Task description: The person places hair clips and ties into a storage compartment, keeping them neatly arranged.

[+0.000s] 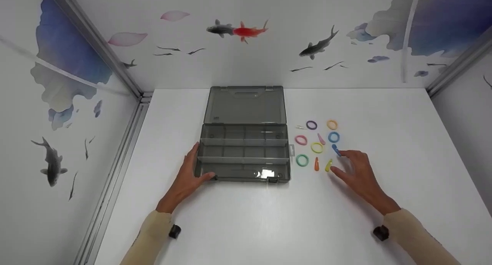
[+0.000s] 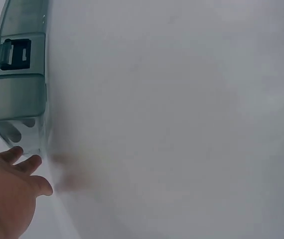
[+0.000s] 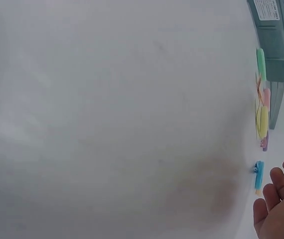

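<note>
An organizer box (image 1: 244,151) of clear grey plastic stands with its lid (image 1: 246,105) folded back. My left hand (image 1: 188,180) lies along the box's left side, its fingers straight and the thumb at the front left corner. To the right of the box, my right hand (image 1: 359,174) hovers low with thumb and fingers apart. Its fingertips are right at a blue hair clip (image 1: 336,149), and the thumb tip is beside a yellow-green hair clip (image 1: 329,165). An orange clip (image 1: 316,164) and a pink clip (image 1: 321,139) lie close by.
Among the clips lie several hair ties: green (image 1: 298,163), yellow (image 1: 312,150), pink (image 1: 296,142), purple (image 1: 307,126), blue (image 1: 329,139) and orange (image 1: 328,127). A small whitish piece (image 1: 300,127) is near the box. Printed wall panels (image 1: 269,65) border the white table (image 1: 250,222).
</note>
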